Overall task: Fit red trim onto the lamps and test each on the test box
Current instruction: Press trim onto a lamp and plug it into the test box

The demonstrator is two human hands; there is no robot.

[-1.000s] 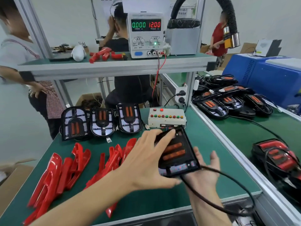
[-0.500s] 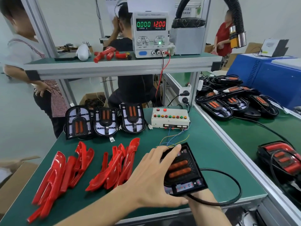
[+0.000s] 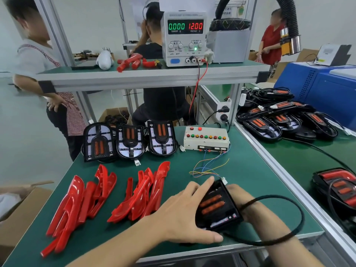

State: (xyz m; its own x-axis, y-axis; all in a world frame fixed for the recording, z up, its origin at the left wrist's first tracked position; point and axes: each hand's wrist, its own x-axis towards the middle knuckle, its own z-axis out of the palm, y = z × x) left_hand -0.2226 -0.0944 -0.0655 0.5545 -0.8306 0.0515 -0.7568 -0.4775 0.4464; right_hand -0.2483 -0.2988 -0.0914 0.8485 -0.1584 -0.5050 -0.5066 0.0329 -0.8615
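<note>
The left hand (image 3: 185, 211) lays its spread fingers (image 3: 204, 185) over the near left edge of a black lamp (image 3: 217, 207), thumb along its near edge. The right hand (image 3: 241, 201) holds the lamp's far side from beneath; its fingers are hidden, so their grip cannot be told. The lamp shows two orange bars and a black cable (image 3: 285, 218) looping right. It sits at the near edge of the green counter (image 3: 250, 170), beside red trim pieces (image 3: 142, 191) and below the test box (image 3: 206, 138).
</note>
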